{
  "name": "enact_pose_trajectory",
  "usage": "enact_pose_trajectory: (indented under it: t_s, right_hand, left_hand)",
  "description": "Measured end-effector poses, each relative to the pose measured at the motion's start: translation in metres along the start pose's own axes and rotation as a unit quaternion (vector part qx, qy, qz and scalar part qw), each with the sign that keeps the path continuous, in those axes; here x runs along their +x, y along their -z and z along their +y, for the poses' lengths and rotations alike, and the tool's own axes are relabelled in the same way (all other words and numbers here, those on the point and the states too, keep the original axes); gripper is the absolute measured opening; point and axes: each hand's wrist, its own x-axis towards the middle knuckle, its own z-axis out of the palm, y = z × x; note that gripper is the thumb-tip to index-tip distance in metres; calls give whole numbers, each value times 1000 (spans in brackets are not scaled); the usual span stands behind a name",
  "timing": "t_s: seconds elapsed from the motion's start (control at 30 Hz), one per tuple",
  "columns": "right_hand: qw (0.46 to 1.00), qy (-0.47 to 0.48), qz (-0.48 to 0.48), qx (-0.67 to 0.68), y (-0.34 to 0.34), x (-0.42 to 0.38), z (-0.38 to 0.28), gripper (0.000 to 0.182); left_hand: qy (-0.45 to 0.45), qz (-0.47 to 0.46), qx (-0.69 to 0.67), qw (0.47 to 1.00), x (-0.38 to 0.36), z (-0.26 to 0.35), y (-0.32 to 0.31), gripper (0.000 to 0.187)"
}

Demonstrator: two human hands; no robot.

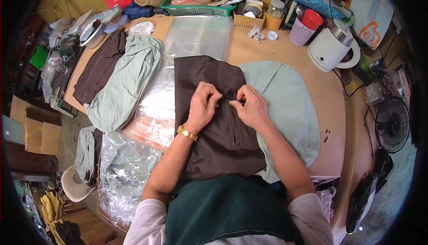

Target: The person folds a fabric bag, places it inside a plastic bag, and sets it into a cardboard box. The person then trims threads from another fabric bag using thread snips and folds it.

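The dark brown garment (214, 120) lies flat on the table (330, 98), right in front of the person, partly over a pale green garment (285, 107) spread under it to the right. Both hands meet near its top-middle: left hand (203, 104) and right hand (252, 107) each pinch a small bit of the brown cloth at the same spot, fingertips almost touching. What exactly sits between the fingers (button, zip pull, fold?) is too small to tell. Left wrist wears a gold watch (187, 132).

Handling, judged from the look: thin woven fabric, soft & limp, light, no stiffness — it would sag if lifted by one point, so it's best taken w/ two hands at seams or edges, as the pinch now does. Not fragile, not slippery on the table, tho it may slide on the plastic bags (156, 107) lying just left of it.

Looks: matte, dark chocolate brown, roughly rectangular as folded, w/ a vertical slit or pocket seam running down below the right hand. Few wrinkles.

Further left lie another brown piece (100, 67) & a green one (127, 82), side by side. A white kettle (332, 46) stands at the far right of the table.
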Motion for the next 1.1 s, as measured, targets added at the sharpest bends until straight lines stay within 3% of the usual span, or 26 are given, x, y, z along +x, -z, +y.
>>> enact_pose_trajectory:
  t_s: [0.1,0.17,0.23,0.3,0.4,0.5,0.57,0.6,0.63,0.67,0.73,0.77,0.83,0.87,0.9,0.93,1.0,1.03,1.1]
  right_hand:
    - [998,2,52,-30,3,0,13,34]
    - [994,8,91,-54,12,0,21,38]
    - [995,-73,16,-72,25,-1,26,45]
    - [994,-79,-12,-72,38,2,28,44]
    - [984,-106,-133,43,51,20,35,28]
    - [991,-79,-51,98,41,51,37,22]
    - [994,-44,-8,102,32,74,9,19]
    - [995,-7,18,99,26,86,-3,21]
    - [994,29,44,97,20,97,-14,24]
    - [994,36,46,97,3,112,-14,24]
    - [989,35,144,-16,-38,137,4,27]
    - [988,41,147,-16,-40,142,4,27]
    - [988,-97,-105,-54,-43,147,-3,30]
    - [990,-89,-100,-52,-42,145,-8,30]
    - [997,-26,-71,0,-37,136,-12,28]
    - [997,35,-44,52,-32,127,-17,27]
    - [992,39,-73,97,-15,109,-36,24]
    - [984,32,-101,145,-6,98,-46,21]
    - [979,26,-83,184,17,75,-64,18]
  left_hand:
    - [84,54,-124,987,-6,-6,27,13]
    - [127,154,-267,943,-18,-8,54,13]
    - [147,184,-219,947,-45,12,95,14]
    - [104,159,-76,979,-69,35,129,17]
    - [104,177,-39,978,-101,39,166,21]
    - [89,197,24,976,-111,29,192,25]
    - [78,213,238,944,-100,24,208,26]
    - [78,232,280,928,-95,12,219,27]
    - [-15,232,454,860,-75,37,208,32]
    - [-105,222,609,754,-53,63,190,43]
    - [-92,254,519,811,-28,57,175,70]
    - [-95,241,468,845,-16,53,164,75]
    - [-96,178,407,891,4,23,151,80]
    - [-18,161,274,948,13,27,134,83]
    - [56,134,200,969,23,18,125,89]
    - [50,134,144,979,33,-17,116,94]
    - [101,96,43,989,50,-24,93,92]
    - [113,39,-134,984,60,-25,81,76]
    - [179,-46,-313,932,68,-26,79,44]
